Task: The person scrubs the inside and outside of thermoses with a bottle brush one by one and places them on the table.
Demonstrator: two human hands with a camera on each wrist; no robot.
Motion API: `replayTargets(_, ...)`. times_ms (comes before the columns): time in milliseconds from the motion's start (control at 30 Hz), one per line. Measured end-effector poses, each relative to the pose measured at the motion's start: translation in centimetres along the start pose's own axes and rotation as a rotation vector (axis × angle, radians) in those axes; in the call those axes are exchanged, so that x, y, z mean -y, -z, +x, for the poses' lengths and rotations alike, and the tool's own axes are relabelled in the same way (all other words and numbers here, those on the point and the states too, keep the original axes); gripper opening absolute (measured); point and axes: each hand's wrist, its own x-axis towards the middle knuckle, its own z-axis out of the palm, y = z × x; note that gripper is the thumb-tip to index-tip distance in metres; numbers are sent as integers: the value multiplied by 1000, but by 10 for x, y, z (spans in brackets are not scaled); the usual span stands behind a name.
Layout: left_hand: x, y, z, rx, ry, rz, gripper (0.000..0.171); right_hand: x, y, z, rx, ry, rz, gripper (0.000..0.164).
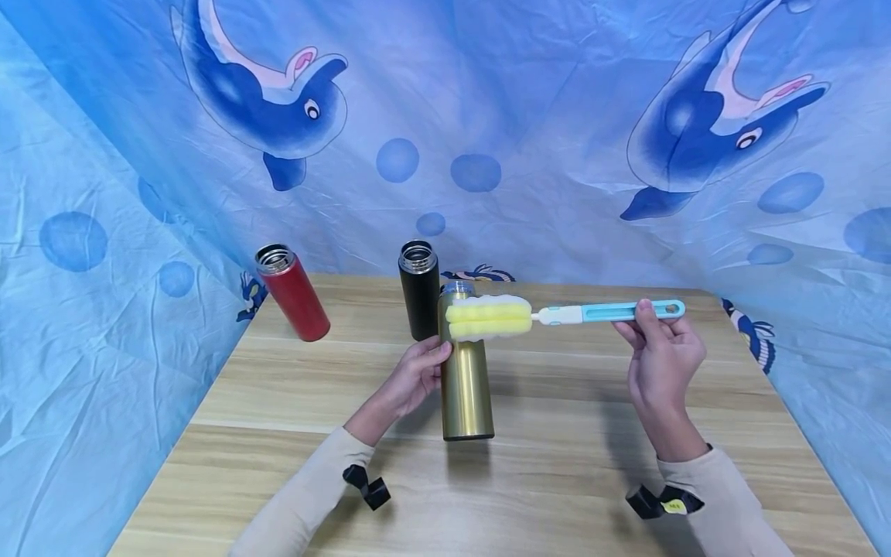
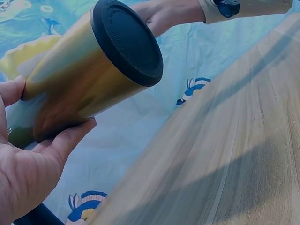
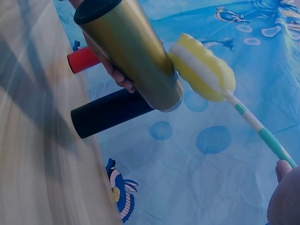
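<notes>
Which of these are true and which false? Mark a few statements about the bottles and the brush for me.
1. The left hand holds the gold bottle. True.
2. That bottle's base rests on the table. False: it is lifted off it.
3. The right hand holds the brush by its handle. True.
4. The red bottle and black bottle stand upright. True.
5. The black bottle's mouth is covered. False: it is open.
</notes>
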Motion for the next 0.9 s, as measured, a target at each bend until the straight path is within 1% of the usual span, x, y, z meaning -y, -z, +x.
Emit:
replayTargets(167,0,0,1,-2,0,-1,44,2,3,-4,-8,-10,-16,22)
replayTargets(333,1,0,2,-18,3,-22,34,3,6,-7,-21,-21,-9,20)
replayTargets(433,1,0,4,-27,6,-36,31,4,8,-9,-21,-27,-1,18)
replayTargets(500,1,0,5,-36,9,-44,32,5,9,-10,-16,-31,-4,13)
replayTargets(600,1,0,6,-44,15,-54,39,7,12,-11,-2,-38,-15,7)
replayTargets(733,2,0,7,-50,17,-62,58,10,15,-14,18,-51,-29,8)
replayTargets(767,2,0,7,-50,15,-61,59,11,16,-15,20,-55,-37,9)
replayTargets(833,2,0,8,-51,11,-58,56,12,18,-16,21,-67,-40,14)
replayTargets(900,2,1,10,-48,6,-53,46,13,19,-18,19,-71,-69,17)
